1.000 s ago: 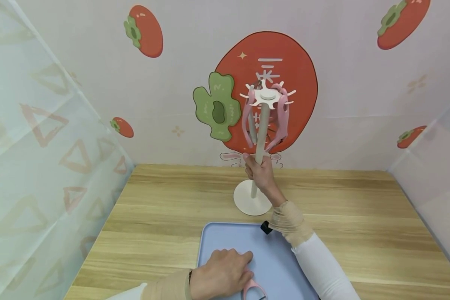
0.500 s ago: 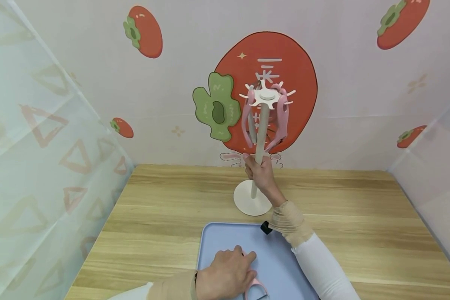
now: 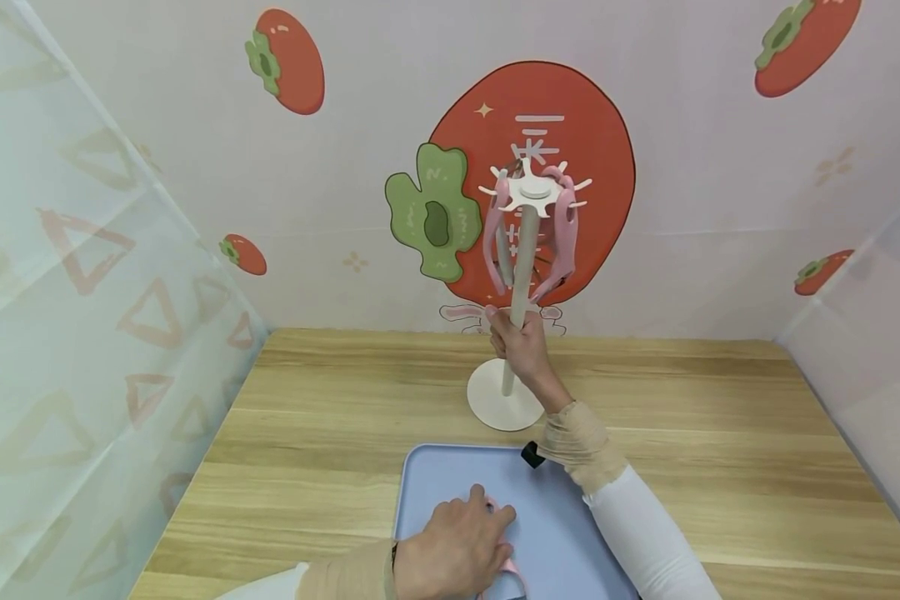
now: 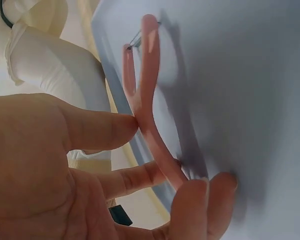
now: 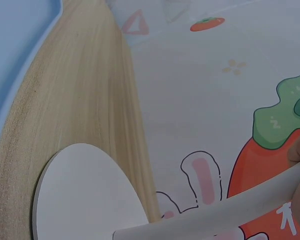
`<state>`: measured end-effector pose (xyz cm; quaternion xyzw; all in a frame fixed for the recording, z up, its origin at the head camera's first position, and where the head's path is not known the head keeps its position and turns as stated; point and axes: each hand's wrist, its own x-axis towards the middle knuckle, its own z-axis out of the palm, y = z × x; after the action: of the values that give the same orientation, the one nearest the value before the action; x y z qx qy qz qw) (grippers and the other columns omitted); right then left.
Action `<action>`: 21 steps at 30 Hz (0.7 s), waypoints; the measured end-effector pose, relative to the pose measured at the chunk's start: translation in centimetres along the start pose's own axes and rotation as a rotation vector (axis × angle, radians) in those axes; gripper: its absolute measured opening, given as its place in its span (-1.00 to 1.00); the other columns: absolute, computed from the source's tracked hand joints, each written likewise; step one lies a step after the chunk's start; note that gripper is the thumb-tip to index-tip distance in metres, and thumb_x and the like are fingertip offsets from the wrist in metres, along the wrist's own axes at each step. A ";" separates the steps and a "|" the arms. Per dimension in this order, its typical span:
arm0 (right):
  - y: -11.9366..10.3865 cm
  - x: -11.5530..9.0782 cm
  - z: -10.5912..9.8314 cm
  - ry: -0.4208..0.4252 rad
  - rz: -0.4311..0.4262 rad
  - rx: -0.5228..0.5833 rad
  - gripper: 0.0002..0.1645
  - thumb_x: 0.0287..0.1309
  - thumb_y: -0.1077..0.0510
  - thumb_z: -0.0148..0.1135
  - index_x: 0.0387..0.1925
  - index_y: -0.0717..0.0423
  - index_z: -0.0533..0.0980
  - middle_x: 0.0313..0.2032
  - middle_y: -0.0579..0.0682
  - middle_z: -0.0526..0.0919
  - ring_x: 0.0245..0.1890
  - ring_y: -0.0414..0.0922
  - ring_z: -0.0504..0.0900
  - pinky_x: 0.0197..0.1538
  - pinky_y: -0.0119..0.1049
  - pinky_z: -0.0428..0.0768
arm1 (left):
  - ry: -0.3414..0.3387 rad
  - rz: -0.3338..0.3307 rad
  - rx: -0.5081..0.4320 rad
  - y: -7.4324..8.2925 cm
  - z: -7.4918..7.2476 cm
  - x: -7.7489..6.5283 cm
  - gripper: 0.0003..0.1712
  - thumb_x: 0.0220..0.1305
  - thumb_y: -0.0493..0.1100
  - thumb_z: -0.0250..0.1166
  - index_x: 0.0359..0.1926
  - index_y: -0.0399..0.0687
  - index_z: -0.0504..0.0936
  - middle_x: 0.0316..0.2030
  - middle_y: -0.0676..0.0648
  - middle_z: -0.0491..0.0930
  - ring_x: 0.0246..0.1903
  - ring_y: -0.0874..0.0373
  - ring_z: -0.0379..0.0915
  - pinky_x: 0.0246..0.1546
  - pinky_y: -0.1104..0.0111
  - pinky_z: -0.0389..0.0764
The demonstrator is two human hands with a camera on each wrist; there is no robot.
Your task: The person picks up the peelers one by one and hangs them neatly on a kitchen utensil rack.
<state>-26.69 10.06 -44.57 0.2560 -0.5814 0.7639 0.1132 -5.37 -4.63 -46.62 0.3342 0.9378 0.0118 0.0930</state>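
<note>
My left hand (image 3: pixel 453 546) holds a pink Y-shaped peeler (image 4: pixel 149 60) over the blue tray (image 3: pixel 555 533). In the left wrist view its thumb presses the neck and the fingers lie about the handle; the forked head with its thin blade tilts up from the tray and casts a shadow. My right hand (image 3: pixel 525 346) grips the pole (image 3: pixel 525 258) of a white utensil stand. The stand's round base (image 5: pixel 85 190) rests on the table. Several pink tools (image 3: pixel 565 237) and a grey one hang from its hooked top (image 3: pixel 534 192); their exact kinds are unclear.
The wooden table (image 3: pixel 315 417) runs back to a wall covering (image 3: pixel 682 167) with printed persimmons. A small black object (image 3: pixel 532 455) shows at the right wrist, above the tray's far edge. Patterned sheets (image 3: pixel 82 292) bound the sides.
My left hand has shifted slightly right, its index finger has stretched forward, and the peeler has turned a little under it. The right hand and stand stay put.
</note>
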 end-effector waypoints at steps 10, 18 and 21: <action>-0.1 0.1 0.0 -0.008 -0.015 0.003 -0.37 0.48 0.22 0.06 -0.77 0.27 0.19 -0.82 -0.16 0.18 -0.85 -0.25 0.12 -0.76 -0.37 0.05 | 0.002 0.006 0.002 0.0 0.0 0.1 -0.75 0.27 0.10 0.40 -0.10 0.21 0.62 -0.31 -0.06 0.43 -0.64 0.12 0.32 -0.69 0.28 0.41; -0.1 0.0 0.0 0.008 -0.006 0.001 -0.32 0.45 0.06 0.16 -0.77 0.23 0.21 -0.83 -0.18 0.18 -0.86 -0.27 0.11 -0.76 -0.38 0.04 | -0.001 0.088 0.016 0.0 0.2 -0.1 -0.57 0.18 -0.21 0.44 0.03 0.28 0.57 -0.24 -0.02 0.43 -0.57 0.19 0.30 -0.67 0.33 0.39; -0.1 0.0 0.1 0.011 -0.003 -0.001 -0.33 0.43 0.05 0.18 -0.77 0.22 0.21 -0.82 -0.19 0.18 -0.86 -0.27 0.11 -0.76 -0.37 0.04 | -0.006 0.134 -0.008 -0.1 0.2 -0.1 -0.41 0.17 -0.24 0.45 0.16 0.34 0.49 -0.24 0.04 0.45 -0.54 0.21 0.32 -0.65 0.37 0.37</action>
<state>-26.65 10.02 -44.48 0.2527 -0.5807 0.7649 0.1175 -5.36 -4.77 -46.84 0.3958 0.9131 0.0207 0.0960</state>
